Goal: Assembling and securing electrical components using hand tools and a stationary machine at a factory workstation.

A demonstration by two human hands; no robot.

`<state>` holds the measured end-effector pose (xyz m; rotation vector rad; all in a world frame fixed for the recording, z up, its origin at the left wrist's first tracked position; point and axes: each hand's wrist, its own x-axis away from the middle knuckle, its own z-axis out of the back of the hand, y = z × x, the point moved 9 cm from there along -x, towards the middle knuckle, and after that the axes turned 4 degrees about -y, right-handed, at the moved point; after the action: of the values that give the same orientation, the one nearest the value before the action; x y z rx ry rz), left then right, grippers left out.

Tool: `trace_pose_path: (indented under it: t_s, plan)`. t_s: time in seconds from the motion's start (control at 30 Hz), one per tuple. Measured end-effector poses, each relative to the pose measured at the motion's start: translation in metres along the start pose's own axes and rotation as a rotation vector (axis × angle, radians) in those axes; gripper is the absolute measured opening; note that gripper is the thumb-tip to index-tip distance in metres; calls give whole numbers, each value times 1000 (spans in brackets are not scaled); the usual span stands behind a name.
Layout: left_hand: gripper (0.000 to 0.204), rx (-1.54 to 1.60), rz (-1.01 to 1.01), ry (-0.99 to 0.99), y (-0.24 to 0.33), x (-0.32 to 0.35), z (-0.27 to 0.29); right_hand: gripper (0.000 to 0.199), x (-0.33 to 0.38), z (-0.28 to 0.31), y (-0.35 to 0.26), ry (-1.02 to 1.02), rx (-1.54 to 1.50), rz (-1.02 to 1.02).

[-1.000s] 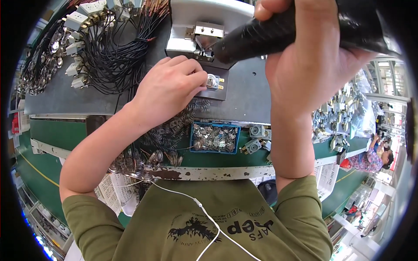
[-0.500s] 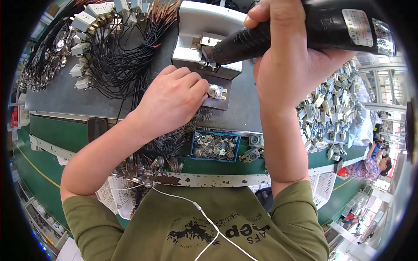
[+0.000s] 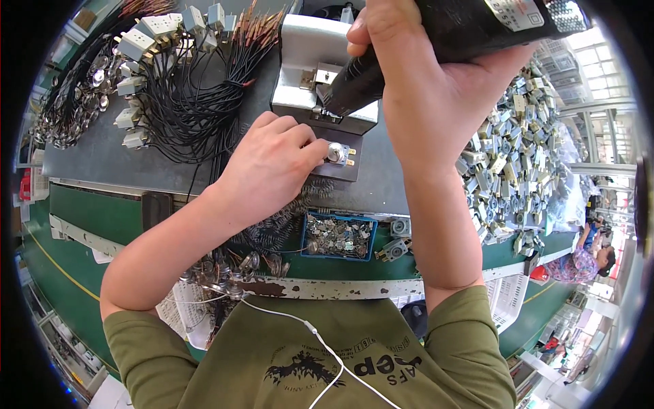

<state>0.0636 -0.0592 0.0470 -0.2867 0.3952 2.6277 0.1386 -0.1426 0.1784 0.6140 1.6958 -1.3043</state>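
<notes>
The right hand (image 3: 436, 82) is gripping a black electric screwdriver (image 3: 470, 31), whose nose is slanting toward eight o'clock and reaching a silver housing (image 3: 300, 51); whether it is touching cannot be told. The left hand (image 3: 276, 163) is curling its fingers at the nine o'clock side of a gray plug body (image 3: 346, 155); the fingertips are hiding, so whether they are pinching it cannot be told.

The bench's bare gray top (image 3: 383, 167) is leaving room between that plug body and the right forearm. At six o'clock a chipped white rail (image 3: 327, 289) is edging the bench beside the person.

The plug body is lying on a dark metal plate (image 3: 337, 170), showing a shiny round piece and two brass prongs pointing toward three o'clock.

From the left hand, a blue tray (image 3: 373, 238) is sitting near five o'clock, holding a jumble of small metal pieces; two loose plug bodies (image 3: 394, 251) are lying just beside it. Dark coil springs (image 3: 272, 225) are heaping at six o'clock, black cables (image 3: 197, 102) are bunching at ten, and a large pile of plug parts (image 3: 514, 157) is spreading at three, beyond the right forearm.
</notes>
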Motion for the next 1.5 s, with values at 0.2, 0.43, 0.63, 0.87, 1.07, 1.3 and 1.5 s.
trace_pose_path:
  t_s: [0.2, 0.43, 0.63, 0.87, 1.07, 1.3, 1.5]
  plan:
    - [9, 103, 33, 6, -9, -1, -4, 58, 11, -4, 7, 121, -231, -481]
    - [10, 226, 26, 70, -16, 3, -4, 61, 24, 9, 3, -131, -7, -352]
    - [10, 205, 20, 70, -14, 1, -2, 62, 34, 6, 3, 93, -139, -439]
    - [11, 189, 16, 61, -12, 2, -4, 63, 33, 4, 16, 38, -194, -461]
    - [10, 216, 22, 55, -17, 3, -6, 64, 18, -11, 48, -193, -307, -583]
    - [25, 351, 297, -150, -38, -6, -16, 61, 10, -11, 13, -216, -167, 139]
    - [31, 135, 118, -218, -34, -4, -26, 61, 38, -26, 12, -135, -117, -427]
